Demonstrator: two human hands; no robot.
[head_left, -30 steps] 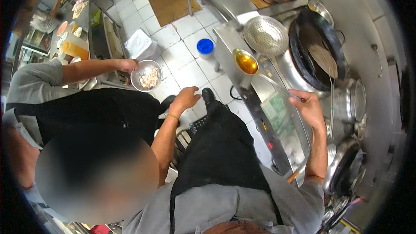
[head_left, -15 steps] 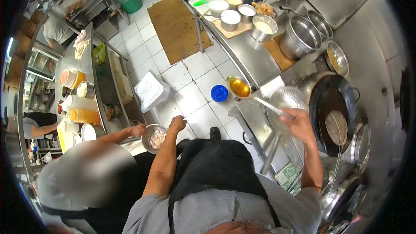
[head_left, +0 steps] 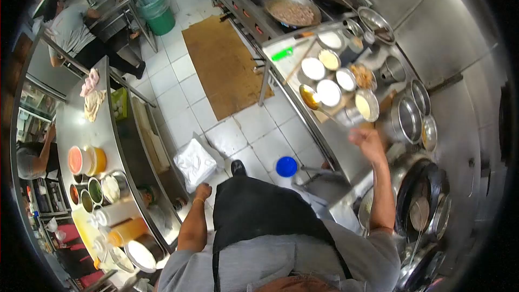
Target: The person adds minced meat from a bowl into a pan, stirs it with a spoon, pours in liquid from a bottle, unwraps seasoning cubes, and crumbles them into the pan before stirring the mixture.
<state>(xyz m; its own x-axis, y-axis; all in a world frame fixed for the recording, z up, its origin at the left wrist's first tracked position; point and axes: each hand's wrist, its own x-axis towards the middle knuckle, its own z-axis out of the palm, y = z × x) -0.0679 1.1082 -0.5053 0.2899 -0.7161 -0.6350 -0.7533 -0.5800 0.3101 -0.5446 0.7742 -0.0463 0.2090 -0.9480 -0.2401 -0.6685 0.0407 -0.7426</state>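
My right hand (head_left: 367, 143) is closed around the handle of a ladle, slightly blurred. The ladle (head_left: 309, 97) holds a golden-yellow liquid, and its bowl hangs by the near edge of the steel counter, beside pots of white contents. Close to my fingers stands a steel pot (head_left: 366, 107) with pale yellow contents. My left hand (head_left: 203, 190) hangs low in a fist by my apron, above the floor; whatever it may hold is hidden. A white plastic-covered bin (head_left: 195, 165) stands just beyond it.
A pan of browned food (head_left: 293, 11) sits on the stove at the back. To the right is a dark wok (head_left: 421, 194) with a strainer. Bottles and tubs crowd the left counter (head_left: 97, 97). A blue lid (head_left: 286, 166) and brown mat (head_left: 221, 70) are low down. Another person (head_left: 81, 32) stands back left.
I have moved forward along the aisle. My right hand has carried the ladle over towards the counter with the pots. The co-worker with the bowl at my left has left the view.
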